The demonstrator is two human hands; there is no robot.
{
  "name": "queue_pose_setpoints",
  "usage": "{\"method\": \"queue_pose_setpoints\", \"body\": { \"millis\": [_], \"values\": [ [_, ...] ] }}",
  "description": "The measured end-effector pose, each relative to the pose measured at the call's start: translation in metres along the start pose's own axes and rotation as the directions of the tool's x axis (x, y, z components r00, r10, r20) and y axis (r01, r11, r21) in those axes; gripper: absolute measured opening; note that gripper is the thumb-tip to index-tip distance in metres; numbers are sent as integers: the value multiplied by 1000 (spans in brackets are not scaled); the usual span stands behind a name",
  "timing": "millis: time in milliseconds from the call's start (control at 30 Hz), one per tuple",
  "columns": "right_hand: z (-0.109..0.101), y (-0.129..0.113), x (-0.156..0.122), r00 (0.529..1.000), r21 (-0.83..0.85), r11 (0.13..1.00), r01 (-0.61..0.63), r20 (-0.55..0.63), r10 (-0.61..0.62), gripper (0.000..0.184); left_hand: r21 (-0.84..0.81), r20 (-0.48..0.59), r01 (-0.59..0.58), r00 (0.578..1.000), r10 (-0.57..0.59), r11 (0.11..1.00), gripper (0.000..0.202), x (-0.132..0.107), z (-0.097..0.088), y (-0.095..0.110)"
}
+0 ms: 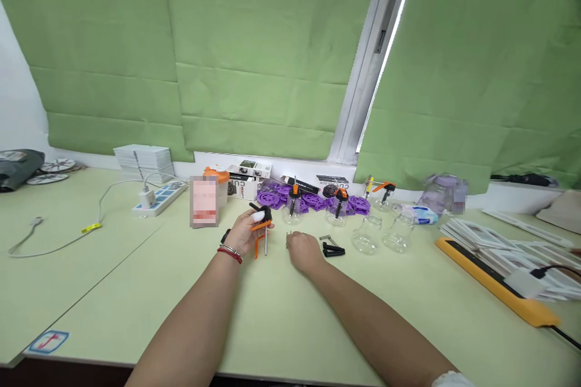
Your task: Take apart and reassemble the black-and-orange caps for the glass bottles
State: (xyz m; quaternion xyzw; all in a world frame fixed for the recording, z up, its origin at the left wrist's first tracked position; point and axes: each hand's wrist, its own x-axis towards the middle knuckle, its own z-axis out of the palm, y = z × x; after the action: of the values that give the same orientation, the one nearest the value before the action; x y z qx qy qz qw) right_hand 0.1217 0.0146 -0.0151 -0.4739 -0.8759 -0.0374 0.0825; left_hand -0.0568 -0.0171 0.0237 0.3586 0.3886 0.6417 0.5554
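Observation:
My left hand [247, 231] is closed around a black and orange trigger top [262, 215], with a metal tube and an orange lever hanging below it. Just right of it, my right hand [303, 248] rests low over the table with fingers curled together. A thin metal piece [287, 240] shows at those fingertips; its kind is too small to make out. Beside the right hand lie a coil spring [325, 239] and some black plastic parts [333, 250]. Two glass bottles without tops [367, 236] stand further right. Behind the hands, glass bottles [292, 213] carry similar black and orange tops.
Purple plastic pieces [313, 201] and small boxes [242, 187] line the wall. A blurred pink-white panel [204, 202] stands before an orange-lidded container [221, 184]. Left is a power strip [160, 199] with cables; right, an orange-edged strip [494, 278] beside stacked white frames [521, 254].

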Motion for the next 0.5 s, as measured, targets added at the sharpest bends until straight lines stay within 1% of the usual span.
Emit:
{"method": "queue_pose_setpoints", "body": {
  "millis": [67, 100, 133, 167, 200, 233, 267, 300, 333, 367, 400, 433, 500],
  "values": [
    [-4, -4, -1, 998, 110, 994, -9, -64, 16, 24, 10, -11, 9, 1000, -9, 1000, 24, 0, 2, -1],
    [-7, -8, 0, 994, 216, 976, -15, -99, 37, 28, 11, -17, 15, 1000, -15, 1000, 25, 0, 3, -2],
    [-9, -12, 0, 991, 360, 933, -23, -116, 69, 32, 9, -21, 17, 1000, -17, 1000, 27, 0, 5, -3],
    [-12, -18, 1, 989, 530, 847, -35, -104, 106, 37, 8, -18, 15, 1000, -15, 1000, 28, 0, 7, -4],
    [-14, -24, 2, 989, 700, 712, -58, -58, 137, 42, 9, -11, 5, 1000, -5, 1000, 30, 0, 9, -6],
    [-16, -30, 3, 988, 839, 535, -100, 19, 154, 44, 16, 0, -10, 1000, 10, 1000, 32, 1, 11, -8],
    [-17, -35, 4, 983, 926, 346, -151, 104, 152, 46, 26, 10, -27, 1000, 27, 999, 34, 1, 12, -10],
    [-18, -40, 5, 975, 965, 172, -197, 175, 138, 46, 41, 16, -40, 999, 40, 998, 36, 1, 14, -12],
    [-19, -44, 5, 968, 974, 30, -225, 219, 124, 45, 57, 20, -43, 999, 41, 997, 38, 1, 15, -13],
    [-20, -46, 5, 965, 970, -76, -229, 237, 116, 46, 72, 24, -31, 999, 29, 997, 41, 1, 17, -14],
    [-20, -48, 5, 965, 964, -153, -217, 236, 115, 47, 83, 33, -13, 999, 10, 996, 43, 0, 17, -15],
    [-20, -48, 5, 967, 958, -208, -197, 225, 120, 49, 91, 51, 3, 999, -8, 996, 45, 0, 18, -15],
    [-21, -45, 4, 969, 945, -278, -173, 214, 123, 50, 102, 99, -9, 995, -1, 995, 45, -1, 18, -16]
  ]
}}
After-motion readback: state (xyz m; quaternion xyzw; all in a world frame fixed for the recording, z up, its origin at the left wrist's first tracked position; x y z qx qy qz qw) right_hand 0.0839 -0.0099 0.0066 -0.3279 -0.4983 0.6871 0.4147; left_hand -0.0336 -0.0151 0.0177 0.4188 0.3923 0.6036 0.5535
